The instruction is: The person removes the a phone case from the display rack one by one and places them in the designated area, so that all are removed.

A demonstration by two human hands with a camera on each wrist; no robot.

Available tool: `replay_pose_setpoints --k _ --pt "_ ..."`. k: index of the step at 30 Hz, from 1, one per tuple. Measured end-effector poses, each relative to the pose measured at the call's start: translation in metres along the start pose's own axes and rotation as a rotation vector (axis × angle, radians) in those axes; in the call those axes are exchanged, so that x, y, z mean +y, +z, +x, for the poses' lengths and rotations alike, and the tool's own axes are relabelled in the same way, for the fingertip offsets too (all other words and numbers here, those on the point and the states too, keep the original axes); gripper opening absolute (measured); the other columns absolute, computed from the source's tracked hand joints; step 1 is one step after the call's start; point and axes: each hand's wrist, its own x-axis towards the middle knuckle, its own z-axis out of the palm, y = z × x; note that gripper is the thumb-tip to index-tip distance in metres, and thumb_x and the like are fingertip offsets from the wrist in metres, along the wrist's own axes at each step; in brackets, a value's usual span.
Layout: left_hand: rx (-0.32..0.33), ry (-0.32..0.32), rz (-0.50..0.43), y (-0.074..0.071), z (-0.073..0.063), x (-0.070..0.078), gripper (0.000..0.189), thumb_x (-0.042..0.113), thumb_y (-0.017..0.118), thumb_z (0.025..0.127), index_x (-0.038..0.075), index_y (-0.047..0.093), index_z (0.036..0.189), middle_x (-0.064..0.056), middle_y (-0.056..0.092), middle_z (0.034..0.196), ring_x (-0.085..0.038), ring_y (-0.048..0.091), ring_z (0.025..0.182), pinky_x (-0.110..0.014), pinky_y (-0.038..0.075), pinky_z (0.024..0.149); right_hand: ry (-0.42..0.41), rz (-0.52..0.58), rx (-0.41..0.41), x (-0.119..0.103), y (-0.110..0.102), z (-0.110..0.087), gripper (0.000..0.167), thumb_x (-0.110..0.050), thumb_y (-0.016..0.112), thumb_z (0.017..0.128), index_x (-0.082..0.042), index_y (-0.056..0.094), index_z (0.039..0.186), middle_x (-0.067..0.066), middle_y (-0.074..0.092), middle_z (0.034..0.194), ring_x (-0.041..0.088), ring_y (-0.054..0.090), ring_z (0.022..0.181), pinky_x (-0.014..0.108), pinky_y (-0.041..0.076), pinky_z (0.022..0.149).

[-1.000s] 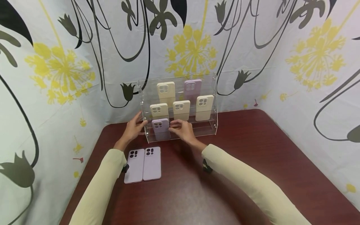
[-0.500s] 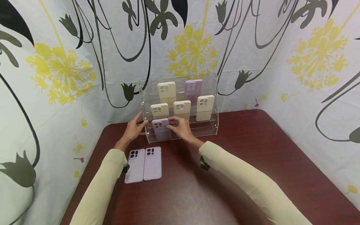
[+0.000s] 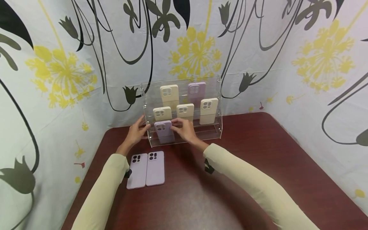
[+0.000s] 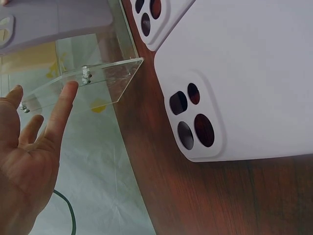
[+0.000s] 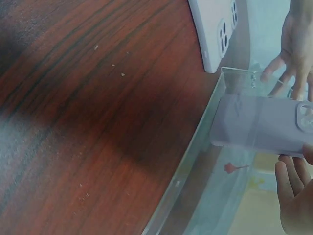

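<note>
A lilac phone case (image 3: 164, 133) with camera cutouts stands upright at the left of the lowest tier of a clear acrylic display stand (image 3: 212, 131). My right hand (image 3: 187, 131) pinches its upper right edge between thumb and fingers. In the right wrist view, the thumb lies on the face of the case (image 5: 259, 122) near the camera end, and fingers lie along its side. My left hand (image 3: 135, 132) rests at the stand's left side panel. The left wrist view has this hand (image 4: 34, 156) with extended fingers against the clear panel (image 4: 110, 81).
Two lilac phone cases, a left one (image 3: 138, 174) and a right one (image 3: 155, 169), lie side by side on the dark red table (image 3: 230, 195) before the stand. Higher tiers bear several cream cases (image 3: 209, 110) and another lilac case (image 3: 196, 91). Patterned fabric (image 3: 120, 73) hangs behind.
My right hand has moved slightly up and left, from the lilac case's right side to its upper edge. The case's top leans a little left now. The left hand stays at the panel.
</note>
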Motion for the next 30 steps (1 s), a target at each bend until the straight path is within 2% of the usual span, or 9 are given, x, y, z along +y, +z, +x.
replay_pose_setpoints --k 8,15,21,25,30 --pt "-0.001 0.001 -0.004 0.000 -0.001 0.001 0.074 0.020 0.061 0.107 0.023 0.021 0.168 -0.020 0.039 0.163 -0.045 0.056 0.133 -0.050 0.066 0.077 -0.025 0.014 0.013 -0.013 -0.013 0.004 0.028 -0.008 0.081 0.091 -0.003 0.077 0.118 0.012 0.079 0.107 0.024 0.077 0.097 0.030 0.066 0.081" --pt "0.001 0.000 0.013 -0.001 -0.001 0.000 0.075 0.021 0.061 0.107 0.022 0.019 0.168 -0.021 0.037 0.163 -0.044 0.055 0.134 -0.047 0.067 0.077 -0.030 0.005 0.011 -0.023 -0.025 0.007 0.031 -0.010 0.081 0.091 -0.005 0.076 0.121 0.011 0.078 0.110 0.024 0.077 0.099 0.030 0.066 0.082" --pt "0.005 0.000 0.011 -0.001 -0.001 0.001 0.074 0.020 0.061 0.107 0.021 0.020 0.168 -0.020 0.038 0.163 -0.044 0.057 0.132 -0.048 0.067 0.076 -0.034 0.052 0.012 -0.027 -0.032 0.009 0.029 -0.008 0.080 0.092 -0.005 0.076 0.120 0.012 0.078 0.109 0.024 0.077 0.097 0.026 0.066 0.076" --pt "0.005 0.003 0.013 0.000 0.000 0.001 0.074 0.019 0.061 0.107 0.021 0.020 0.168 -0.020 0.039 0.163 -0.044 0.058 0.131 -0.046 0.067 0.075 -0.012 0.098 0.013 -0.032 -0.036 0.011 0.031 -0.006 0.080 0.092 -0.004 0.075 0.123 0.015 0.078 0.109 0.027 0.077 0.097 0.029 0.067 0.074" --pt "0.007 0.002 0.006 0.000 0.001 0.000 0.075 0.019 0.062 0.106 0.019 0.021 0.168 -0.020 0.039 0.162 -0.044 0.059 0.130 -0.046 0.067 0.074 0.008 0.098 0.026 -0.036 -0.040 0.011 0.037 -0.008 0.080 0.092 -0.007 0.073 0.128 0.016 0.078 0.109 0.027 0.078 0.097 0.034 0.067 0.074"
